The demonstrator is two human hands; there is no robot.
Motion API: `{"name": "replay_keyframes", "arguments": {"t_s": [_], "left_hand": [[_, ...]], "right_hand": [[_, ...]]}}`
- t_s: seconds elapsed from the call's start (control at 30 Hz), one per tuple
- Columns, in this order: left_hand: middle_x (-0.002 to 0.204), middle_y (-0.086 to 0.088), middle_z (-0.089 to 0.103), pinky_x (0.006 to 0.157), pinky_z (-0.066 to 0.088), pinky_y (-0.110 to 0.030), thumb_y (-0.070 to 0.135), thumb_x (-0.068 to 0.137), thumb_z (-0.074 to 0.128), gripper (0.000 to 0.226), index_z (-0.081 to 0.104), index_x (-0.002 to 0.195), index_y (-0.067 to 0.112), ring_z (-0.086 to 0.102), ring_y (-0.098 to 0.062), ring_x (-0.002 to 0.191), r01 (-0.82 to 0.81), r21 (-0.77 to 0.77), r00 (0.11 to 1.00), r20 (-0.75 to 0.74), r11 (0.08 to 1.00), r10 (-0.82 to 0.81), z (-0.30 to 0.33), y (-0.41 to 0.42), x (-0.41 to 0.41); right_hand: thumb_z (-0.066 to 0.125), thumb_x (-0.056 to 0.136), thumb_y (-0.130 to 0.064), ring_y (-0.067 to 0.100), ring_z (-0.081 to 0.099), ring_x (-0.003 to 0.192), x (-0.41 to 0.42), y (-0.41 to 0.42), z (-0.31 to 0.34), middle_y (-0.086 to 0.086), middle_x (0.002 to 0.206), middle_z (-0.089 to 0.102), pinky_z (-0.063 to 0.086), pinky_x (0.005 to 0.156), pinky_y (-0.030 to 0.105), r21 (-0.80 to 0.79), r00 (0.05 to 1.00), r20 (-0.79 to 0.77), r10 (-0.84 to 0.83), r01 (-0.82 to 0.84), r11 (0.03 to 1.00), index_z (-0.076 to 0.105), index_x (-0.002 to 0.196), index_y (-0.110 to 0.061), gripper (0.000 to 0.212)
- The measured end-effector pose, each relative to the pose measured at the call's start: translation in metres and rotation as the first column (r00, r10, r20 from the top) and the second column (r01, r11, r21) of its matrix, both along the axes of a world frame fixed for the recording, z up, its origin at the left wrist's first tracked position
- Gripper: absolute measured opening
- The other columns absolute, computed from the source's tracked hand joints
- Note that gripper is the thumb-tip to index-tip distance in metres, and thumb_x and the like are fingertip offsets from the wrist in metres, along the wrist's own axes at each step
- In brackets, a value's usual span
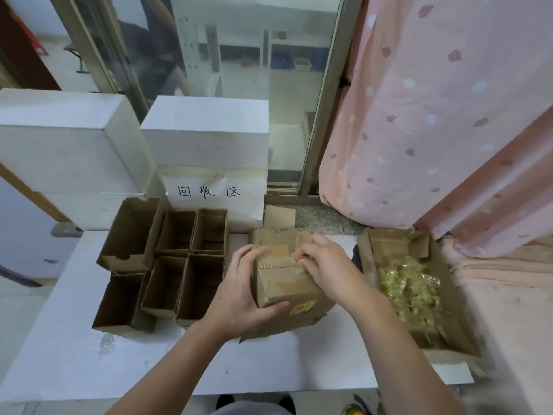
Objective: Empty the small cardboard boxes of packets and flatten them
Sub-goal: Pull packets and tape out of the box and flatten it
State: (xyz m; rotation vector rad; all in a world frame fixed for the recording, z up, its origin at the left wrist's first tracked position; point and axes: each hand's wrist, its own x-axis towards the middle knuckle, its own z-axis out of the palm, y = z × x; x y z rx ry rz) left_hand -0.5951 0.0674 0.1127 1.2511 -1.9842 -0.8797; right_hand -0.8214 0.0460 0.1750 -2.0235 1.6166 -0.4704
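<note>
The small cardboard box is held above the middle of the white table, slightly toward the far edge, with its taped top facing the camera.

Left hand: clamped on the near-left side of the box. The thumb lies along the lower near edge and the fingers curl over the upper left corner.

Right hand: at the top right of the box. The fingertips are drawn together in a pinch on the clear packing tape where it crosses the top flaps. Whether the tape is already lifted cannot be told.

A yellow label is visible on a cardboard face just below the left thumb.

Left half of the table: six open-topped empty cardboard boxes stand in a tight cluster, touching one another. The far-left one leans toward the table's left edge.

Right edge of the table: an open cardboard tray box holds a pile of clear yellowish packets. It sits just beside the right hand, apart from the held box.

Far edge: two white foam blocks stand upright. A white paper sign with handwritten characters is attached below the right-hand block.

Right of the table: a pink patterned curtain hangs to floor level.
</note>
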Motion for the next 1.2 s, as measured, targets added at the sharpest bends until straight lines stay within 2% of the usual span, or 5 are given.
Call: {"name": "replay_keyframes", "arguments": {"t_s": [0.3,0.43,0.9,1.03,1.2], "left_hand": [[0.152,0.020,0.024,0.114,0.046,-0.042,0.075,0.069,0.083,0.109,0.025,0.152,0.037,0.038,-0.006,0.139,-0.028,-0.010,0.999,0.027,1.000,0.028,0.008,-0.015,-0.003],[0.152,0.021,0.024,0.113,0.044,-0.039,0.068,0.069,0.086,0.108,0.025,0.152,0.037,0.037,-0.004,0.140,-0.028,-0.057,0.999,0.024,0.998,0.029,0.016,-0.017,-0.008],[0.154,0.021,0.024,0.109,0.047,-0.039,0.069,0.066,0.084,0.111,0.026,0.154,0.035,0.037,-0.004,0.139,-0.035,-0.141,0.996,0.070,0.989,0.045,0.036,-0.021,-0.017],[0.153,0.020,0.027,0.110,0.045,-0.037,0.064,0.065,0.088,0.109,0.029,0.153,0.036,0.038,-0.004,0.139,-0.063,-0.159,0.997,0.029,0.985,0.068,0.042,-0.015,-0.021],[0.151,0.022,0.028,0.107,0.045,-0.034,0.063,0.063,0.087,0.107,0.030,0.150,0.038,0.040,-0.001,0.136,-0.092,-0.166,0.996,-0.017,0.982,0.091,0.046,-0.006,-0.024]], "right_hand": [[0.060,0.102,-0.021,0.008,0.054,0.104,-0.005,-0.003,0.008,-0.007,0.109,0.056,0.036,0.088,0.015,0.079,0.996,0.087,-0.009,0.002,0.997,0.076,0.112,-0.021,0.019],[0.079,0.087,-0.025,0.002,0.055,0.089,-0.004,-0.005,0.009,-0.009,0.094,0.060,0.038,0.076,0.019,0.035,0.959,0.222,-0.174,0.171,0.985,0.068,0.080,-0.022,0.014],[0.076,0.089,-0.018,0.002,0.053,0.066,-0.010,0.003,0.030,-0.003,0.076,0.064,0.043,0.063,0.021,-0.032,0.899,0.292,-0.325,0.349,0.937,0.057,0.095,-0.022,0.020],[0.072,0.090,-0.011,0.006,0.055,0.077,-0.012,0.003,0.029,-0.006,0.086,0.060,0.044,0.075,0.028,-0.174,0.965,0.148,-0.214,0.239,0.955,0.075,0.088,-0.023,0.012],[0.070,0.095,-0.018,0.012,0.062,0.099,-0.019,0.013,0.025,-0.006,0.100,0.067,0.048,0.092,0.029,-0.095,0.935,0.274,-0.225,0.259,0.961,0.081,0.097,-0.023,0.012]]}}
